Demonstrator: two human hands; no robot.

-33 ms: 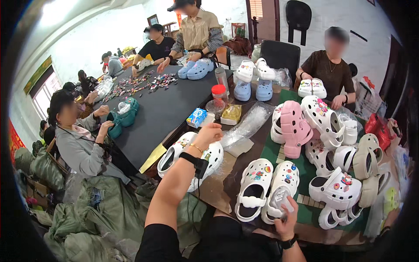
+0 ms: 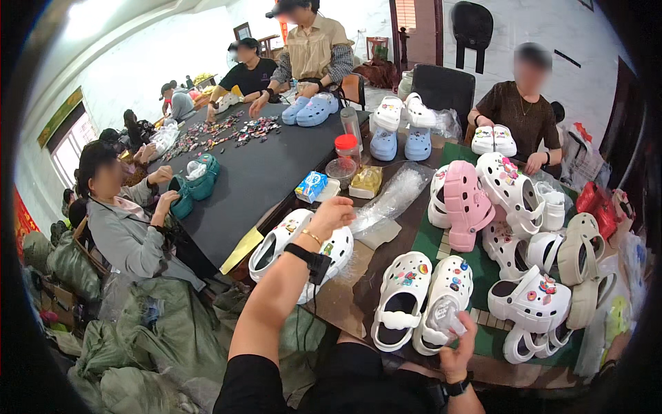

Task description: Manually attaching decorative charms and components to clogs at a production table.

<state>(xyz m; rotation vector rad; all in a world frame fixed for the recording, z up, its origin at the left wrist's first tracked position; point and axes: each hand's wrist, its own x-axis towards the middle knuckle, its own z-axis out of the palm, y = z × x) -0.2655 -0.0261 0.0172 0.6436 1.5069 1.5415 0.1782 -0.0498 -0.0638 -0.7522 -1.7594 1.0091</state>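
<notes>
My left hand [image 2: 332, 215] is raised with its fingers curled in, over a pair of white clogs [image 2: 295, 250] at the table's left edge. A black watch sits on that wrist. I cannot see anything inside the fist. My right hand [image 2: 456, 350] is low at the near edge, pinching a crumpled clear plastic bag [image 2: 441, 316] at the heel of the right shoe of a second white pair. That pair [image 2: 403, 298] lies straight in front of me, with coloured charms on the toes.
A heap of white clogs [image 2: 531, 303] and one pink clog [image 2: 465, 203] covers the green mat [image 2: 429, 243] on the right. Other people sit around a black table [image 2: 248, 176] strewn with charms. A red-lidded jar [image 2: 347, 148], clear bags and green sacks [image 2: 158, 324] are nearby.
</notes>
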